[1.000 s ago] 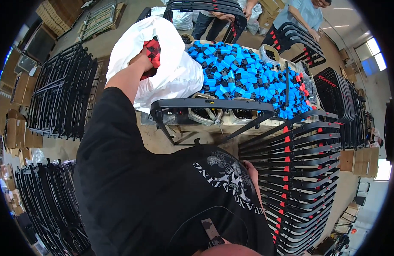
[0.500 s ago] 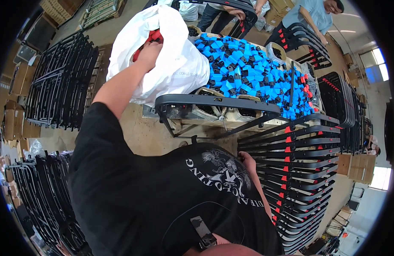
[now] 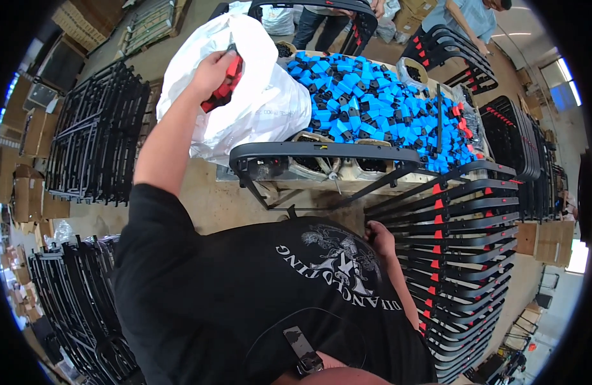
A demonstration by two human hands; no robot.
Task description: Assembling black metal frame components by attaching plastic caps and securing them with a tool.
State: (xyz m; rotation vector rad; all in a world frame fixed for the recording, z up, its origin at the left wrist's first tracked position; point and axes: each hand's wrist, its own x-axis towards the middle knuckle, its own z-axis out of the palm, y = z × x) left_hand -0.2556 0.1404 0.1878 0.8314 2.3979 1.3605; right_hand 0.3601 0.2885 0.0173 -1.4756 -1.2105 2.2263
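Note:
At the mouth of a large white woven sack, my left hand pinches a small red and black plastic piece. More red pieces show inside the sack below it. My right hand is low by my shirt, its fingers curled; whether something sits in them is hidden. A black U-shaped tube frame rests across the near side of the workbench, between me and the sack. Closest to my right hand is a row of black frames with red pieces on them.
Blue and black plastic pieces are heaped on the bench. Small bags of dark parts stand around the heap. Stacked black frames fill the left floor. Two people work across the bench, one in a light blue shirt.
My left hand has come up and slightly left out of the sack's opening, bringing a red and black piece into sight. My right hand has shifted slightly right.

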